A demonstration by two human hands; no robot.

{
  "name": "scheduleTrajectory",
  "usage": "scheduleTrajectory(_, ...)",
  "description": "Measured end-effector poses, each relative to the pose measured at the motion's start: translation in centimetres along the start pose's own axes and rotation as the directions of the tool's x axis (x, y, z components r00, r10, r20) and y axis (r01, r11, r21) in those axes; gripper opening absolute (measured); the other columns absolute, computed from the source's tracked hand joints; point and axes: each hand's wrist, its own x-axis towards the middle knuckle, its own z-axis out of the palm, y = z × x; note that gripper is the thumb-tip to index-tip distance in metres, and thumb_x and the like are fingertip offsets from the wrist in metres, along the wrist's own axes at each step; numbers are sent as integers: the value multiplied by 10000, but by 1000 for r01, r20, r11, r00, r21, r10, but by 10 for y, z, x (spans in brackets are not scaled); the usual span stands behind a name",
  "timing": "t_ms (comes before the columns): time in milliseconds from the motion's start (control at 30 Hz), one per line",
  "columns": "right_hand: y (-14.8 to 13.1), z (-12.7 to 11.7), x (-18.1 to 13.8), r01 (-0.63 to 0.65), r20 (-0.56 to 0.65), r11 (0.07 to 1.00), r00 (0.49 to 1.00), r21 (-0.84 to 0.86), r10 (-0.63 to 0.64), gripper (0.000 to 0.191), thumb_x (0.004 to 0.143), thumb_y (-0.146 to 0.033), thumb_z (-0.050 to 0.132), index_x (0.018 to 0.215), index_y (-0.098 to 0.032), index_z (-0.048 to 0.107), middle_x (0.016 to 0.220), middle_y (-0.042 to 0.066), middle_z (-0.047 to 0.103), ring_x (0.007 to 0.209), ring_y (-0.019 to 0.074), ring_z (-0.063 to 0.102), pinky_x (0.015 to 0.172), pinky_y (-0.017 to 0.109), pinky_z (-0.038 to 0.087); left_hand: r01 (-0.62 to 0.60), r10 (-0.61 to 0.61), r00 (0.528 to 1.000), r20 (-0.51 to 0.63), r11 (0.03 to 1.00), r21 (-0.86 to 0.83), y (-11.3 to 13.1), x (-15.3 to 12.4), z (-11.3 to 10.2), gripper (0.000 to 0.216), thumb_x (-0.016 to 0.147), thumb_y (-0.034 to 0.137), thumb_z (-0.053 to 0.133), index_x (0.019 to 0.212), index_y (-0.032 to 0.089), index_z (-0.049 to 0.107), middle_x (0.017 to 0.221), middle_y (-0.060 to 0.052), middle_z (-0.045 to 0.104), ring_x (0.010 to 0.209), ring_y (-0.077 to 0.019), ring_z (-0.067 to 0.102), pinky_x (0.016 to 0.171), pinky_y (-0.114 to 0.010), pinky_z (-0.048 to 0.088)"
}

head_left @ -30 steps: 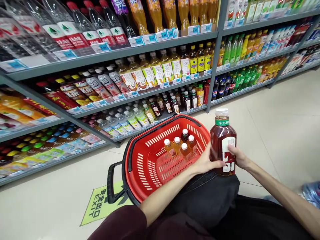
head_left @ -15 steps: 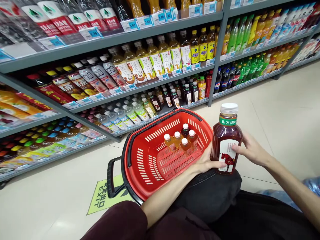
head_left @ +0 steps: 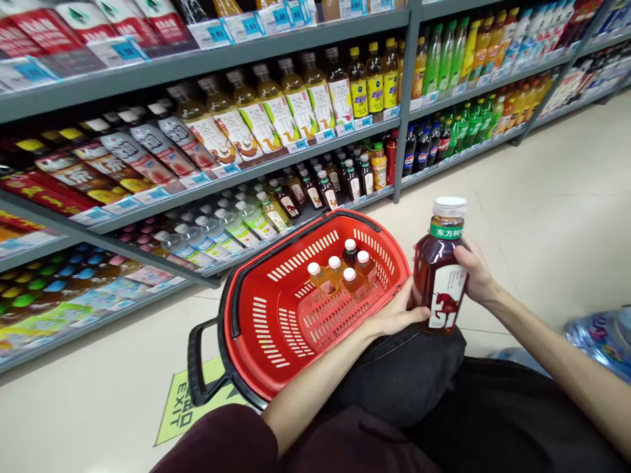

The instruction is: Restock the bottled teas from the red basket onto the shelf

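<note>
A large bottle of dark reddish-brown tea (head_left: 446, 259) stands nearly upright above my lap, with a white cap, a green neck band and a white label showing a red horse. My left hand (head_left: 398, 314) grips its lower left side, thumb across the front. My right hand (head_left: 476, 266) holds its upper right side, the thumb near the shoulder; some fingers are hidden behind it. Just left of my hands is a red shopping basket (head_left: 276, 374) with black handles. Inside it, several small white-capped bottles (head_left: 352, 284) stand at the far right end.
Grey shelves (head_left: 246, 169) full of drink bottles run along the far side, close behind the basket. A yellow-green exit sign (head_left: 180, 407) lies on the tiled floor (head_left: 98, 407). Large clear-blue water bottles (head_left: 599, 338) lie at the right. A black bag (head_left: 414, 378) rests on my lap.
The bottle has turned slightly, so its label faces more to the right. My right hand has shifted up towards its shoulder. The whole view has swung a little to the right.
</note>
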Motion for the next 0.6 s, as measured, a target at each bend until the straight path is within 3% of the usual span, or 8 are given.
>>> scheduleTrajectory(233, 0, -7, 9, -40, -116, 997, 993, -62, 33, 454, 902, -626, 671, 1115, -229, 609, 1016, 48, 658, 885, 224, 649, 788, 359, 570, 37, -28, 991, -132, 997, 64, -4, 7, 3, 835, 895, 799, 521, 1512, 237, 501, 1541, -130, 552, 1478, -347, 450, 1272, -544, 292)
scheduleTrajectory(600, -2, -6, 12, -60, -151, 996, 987, -67, 50, 437, 900, -623, 694, 1048, -217, 627, 966, 30, 641, 811, 184, 607, 757, 329, 536, 40, -33, 988, -148, 998, 47, -4, 8, 5, 746, 943, 737, 519, 1483, 221, 524, 1534, -124, 564, 1479, -334, 455, 1263, -527, 324)
